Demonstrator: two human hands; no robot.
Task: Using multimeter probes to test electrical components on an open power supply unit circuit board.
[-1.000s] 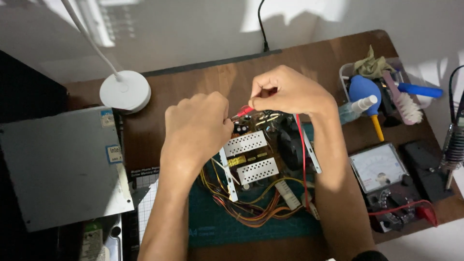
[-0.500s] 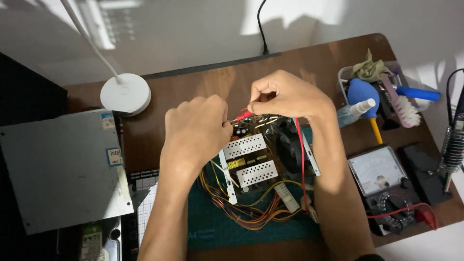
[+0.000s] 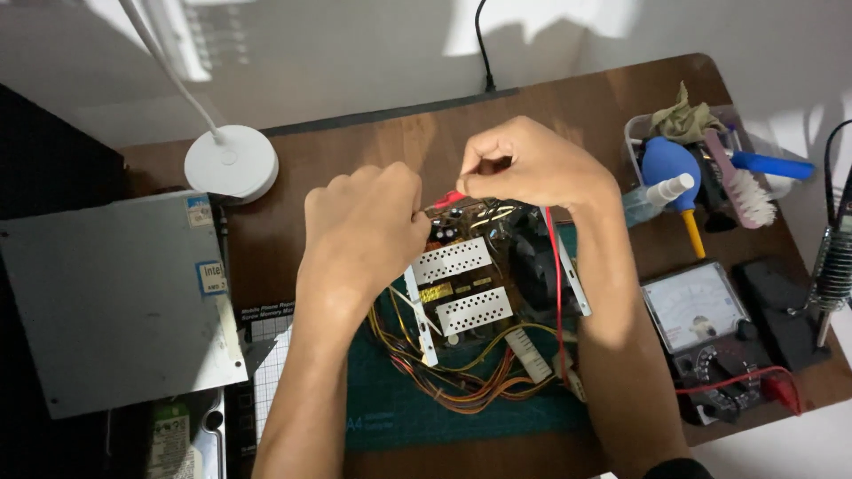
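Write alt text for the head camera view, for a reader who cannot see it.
Two bare hands meet over an open circuit board on a wooden desk: the right hand pinches a red probe, the left hand is fisted beside it. An analog meter lies right, a white lamp base left.

Hard light falls from the upper right, laying bright patches on the white wall [image 3: 550,18] and washing out the counter's [image 3: 612,98] far right edge. The left side sinks into deep shadow beside the grey metal panel [image 3: 106,302]. The circuit board [image 3: 470,275] sits dim but sharp; the edges bow slightly.
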